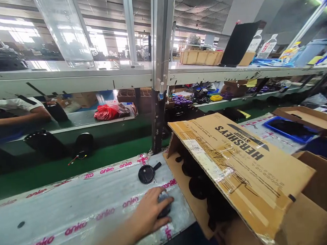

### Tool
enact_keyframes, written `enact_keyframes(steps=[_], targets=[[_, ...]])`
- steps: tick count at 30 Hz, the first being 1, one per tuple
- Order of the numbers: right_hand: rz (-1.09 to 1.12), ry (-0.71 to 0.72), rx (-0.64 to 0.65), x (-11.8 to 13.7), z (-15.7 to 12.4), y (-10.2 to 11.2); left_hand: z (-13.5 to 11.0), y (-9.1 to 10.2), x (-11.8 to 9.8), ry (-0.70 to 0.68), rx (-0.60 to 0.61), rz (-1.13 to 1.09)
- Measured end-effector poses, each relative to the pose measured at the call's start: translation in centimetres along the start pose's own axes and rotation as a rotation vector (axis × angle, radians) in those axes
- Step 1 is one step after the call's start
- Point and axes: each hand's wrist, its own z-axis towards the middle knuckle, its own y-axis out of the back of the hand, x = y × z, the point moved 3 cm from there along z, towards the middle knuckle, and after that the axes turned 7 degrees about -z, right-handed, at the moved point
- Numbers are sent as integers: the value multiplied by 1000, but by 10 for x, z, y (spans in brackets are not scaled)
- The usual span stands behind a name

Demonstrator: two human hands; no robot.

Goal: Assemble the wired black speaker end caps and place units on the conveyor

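My left hand [149,210] reaches in from the bottom, palm down, its fingers curved around a dark round part [164,205] at the bench surface. Just beyond it lies a round black cap [146,174] with a short strap or tab. To the right, a cardboard box [234,159] printed with syrup lettering lies with its open side towards me. Several black rounded parts [198,187] sit in its shadow. Low by the box opening, a dim skin-toned shape [219,239] could be part of my right hand; its fingers are hidden in shadow.
A metal post [159,112] rises behind the bench and carries a shelf [119,75]. Beyond the bench runs a green conveyor belt [110,149] with black parts on it. A blue tray [289,128] stands at the right. Across the belt, a person's arm [21,120] shows.
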Motion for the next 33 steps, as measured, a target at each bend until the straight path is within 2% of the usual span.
enact_keyframes(steps=[4, 8, 11, 16, 20, 23, 27, 29, 30, 32, 33], targets=[[-2, 47, 11, 20, 26, -20, -3, 20, 22, 60, -133, 31], [-15, 98, 18, 40, 44, -41, -13, 19, 38, 61, -212, 0], [-37, 148, 26, 52, 46, -50, -19, 21, 40, 122, -257, -112], [-71, 266, 93, 58, 27, -58, -32, 55, 38, 279, -382, -394], [-42, 375, 198, 62, -2, -76, -44, 76, 43, 360, -335, -814], [31, 499, 299, 79, -19, -108, -57, 72, 43, 457, -370, -1132], [142, 793, 559, 119, -29, -161, -84, 60, 35, 562, -490, -1314], [173, 831, 670, 132, -24, -179, -99, 65, 36, 579, -465, -1248], [183, 814, 711, 135, -19, -185, -107, 74, 41, 599, -443, -1125], [191, 768, 806, 132, -7, -193, -119, 107, 61, 677, -444, -752], [181, 751, 864, 128, -2, -196, -124, 132, 77, 724, -510, -491]])
